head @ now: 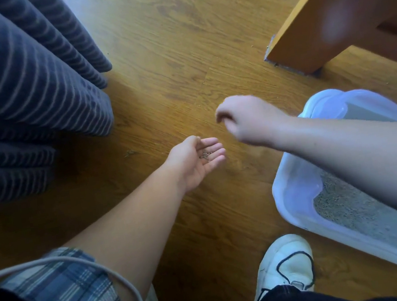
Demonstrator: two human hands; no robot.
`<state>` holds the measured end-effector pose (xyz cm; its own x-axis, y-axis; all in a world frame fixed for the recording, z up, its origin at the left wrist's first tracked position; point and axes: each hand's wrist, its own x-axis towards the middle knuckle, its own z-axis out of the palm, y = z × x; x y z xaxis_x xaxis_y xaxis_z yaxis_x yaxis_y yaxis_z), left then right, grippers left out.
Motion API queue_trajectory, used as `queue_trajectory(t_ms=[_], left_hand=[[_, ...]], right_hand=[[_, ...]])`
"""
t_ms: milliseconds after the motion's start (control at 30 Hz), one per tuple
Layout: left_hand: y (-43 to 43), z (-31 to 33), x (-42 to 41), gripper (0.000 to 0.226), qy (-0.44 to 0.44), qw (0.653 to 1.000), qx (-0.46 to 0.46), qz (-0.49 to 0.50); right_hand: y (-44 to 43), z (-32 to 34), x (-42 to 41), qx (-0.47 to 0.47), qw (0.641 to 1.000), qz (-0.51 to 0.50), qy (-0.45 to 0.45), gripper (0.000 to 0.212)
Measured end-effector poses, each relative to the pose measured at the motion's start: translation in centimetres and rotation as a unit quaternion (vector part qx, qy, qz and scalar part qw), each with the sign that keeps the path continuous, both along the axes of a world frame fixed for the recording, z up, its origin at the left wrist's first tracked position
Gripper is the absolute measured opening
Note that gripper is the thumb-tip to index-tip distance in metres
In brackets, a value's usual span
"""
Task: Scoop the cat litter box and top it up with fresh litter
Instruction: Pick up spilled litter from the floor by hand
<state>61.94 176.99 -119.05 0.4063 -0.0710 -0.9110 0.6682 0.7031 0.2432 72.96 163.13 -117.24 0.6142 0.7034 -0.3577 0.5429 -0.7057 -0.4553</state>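
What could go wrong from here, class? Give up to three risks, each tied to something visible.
1. The left hand is open and only loosely cupped, so the litter grains on its palm may spill onto the floor.
2. The right hand has blurred fingers curled above the floor; a tiny grain could slip from a pinch.
3. The debris near the striped fabric could be missed or brushed underneath.

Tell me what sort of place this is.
Probably a room in a home: a white litter box sits on a wood-pattern floor, with striped dark fabric, perhaps a curtain or bedding, hanging at upper left and a wooden furniture piece at upper right.
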Motion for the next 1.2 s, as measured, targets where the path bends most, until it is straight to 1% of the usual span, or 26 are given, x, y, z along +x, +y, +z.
queue_trajectory(t_ms=[67,167,233,333,433,500,533,600,633,667,767,867,900,1000,1100,1133,1167,1200], left_hand=[[0.4,-0.1,0.1,0.037,0.006,1.0,0.006,0.011],[0.7,-0.3,0.5,0.037,0.012,0.999,0.016,0.032],[0.7,-0.4,0.6,0.037,0.012,0.999,0.021,0.043],[0.5,-0.7,0.9,0.037,0.008,0.998,0.024,0.051],[0.2,-0.7,1.4,0.036,0.002,0.998,0.019,0.065],[-0.2,-0.4,2.0,0.036,-0.004,0.997,0.01,0.079],[-0.5,-0.2,2.4,0.036,-0.007,0.997,0.003,0.083],[-0.9,0.1,3.2,0.035,-0.014,0.996,-0.008,0.088],[-1.1,0.2,3.6,0.035,-0.015,0.996,-0.012,0.09],[-1.3,0.4,4.0,0.035,-0.016,0.995,-0.016,0.093],[-1.8,0.7,5.1,0.035,-0.018,0.995,-0.021,0.099],[-2.1,0.9,6.2,0.035,-0.022,0.993,-0.023,0.114],[-2.1,0.9,6.5,0.035,-0.023,0.993,-0.024,0.116],[-2.3,0.9,7.0,0.035,-0.028,0.993,-0.024,0.116],[-2.3,0.8,7.4,0.035,-0.03,0.992,-0.027,0.118],[-2.3,0.6,7.5,0.035,-0.028,0.992,-0.028,0.12],[-2.2,0.5,7.7,0.035,-0.027,0.992,-0.028,0.122],[-2.1,0.4,7.8,0.035,-0.026,0.992,-0.028,0.124]], right_hand=[[-1.3,-0.5,2.9,-0.037,0.994,-0.099,-0.031,0.023],[-3.1,-0.9,6.2,-0.092,0.965,-0.244,-0.032,0.014],[-3.8,-1.1,7.4,-0.111,0.95,-0.289,-0.029,0.016],[-3.9,-1.4,8.0,-0.118,0.924,-0.364,-0.002,0.027],[-3.4,-2.1,6.6,-0.055,0.87,-0.488,0.05,0.042],[-3.2,-2.8,5.6,-0.012,0.83,-0.554,0.064,0.049],[-3.1,-3.2,5.4,0.008,0.805,-0.589,0.067,0.05],[-3.0,-3.5,5.8,0.059,0.741,-0.664,0.081,0.049],[-3.0,-3.6,6.0,0.083,0.716,-0.688,0.088,0.048],[-3.1,-3.8,6.2,0.098,0.703,-0.699,0.088,0.045],[-3.4,-4.5,6.5,0.113,0.7,-0.703,0.053,0.03],[-3.2,-5.4,7.1,0.121,0.682,-0.72,0.039,0.019],[-3.1,-5.8,7.3,0.123,0.677,-0.725,0.033,0.016],[-2.3,-6.4,8.2,0.112,0.684,-0.721,0.0,0.012],[-1.4,-6.3,9.1,0.111,0.674,-0.73,-0.015,0.008],[-1.2,-6.2,9.1,0.104,0.675,-0.73,-0.021,0.009],[-0.9,-6.1,9.1,0.098,0.686,-0.72,-0.03,0.01],[-0.6,-6.2,8.9,0.095,0.714,-0.692,-0.043,0.011]])
